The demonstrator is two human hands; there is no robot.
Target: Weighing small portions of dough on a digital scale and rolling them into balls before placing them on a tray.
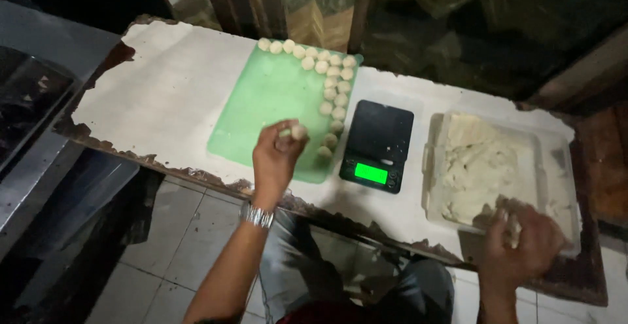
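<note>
My left hand (278, 157) holds a small dough ball (299, 131) at its fingertips, just above the green cutting mat (268, 101). Several dough balls (330, 78) line the mat's far edge and run down its right side. My right hand (520, 239) is at the near corner of a clear plastic tub (559, 150), its fingers closed on a lump of the pale dough mass (474, 160) inside. A metal watch sits on my left wrist.
A black digital scale (377, 144) with a lit green display stands between mat and tub. The white table (163, 95) has chipped, worn edges. A grey metal surface (39, 101) lies to the left. Tiled floor shows below.
</note>
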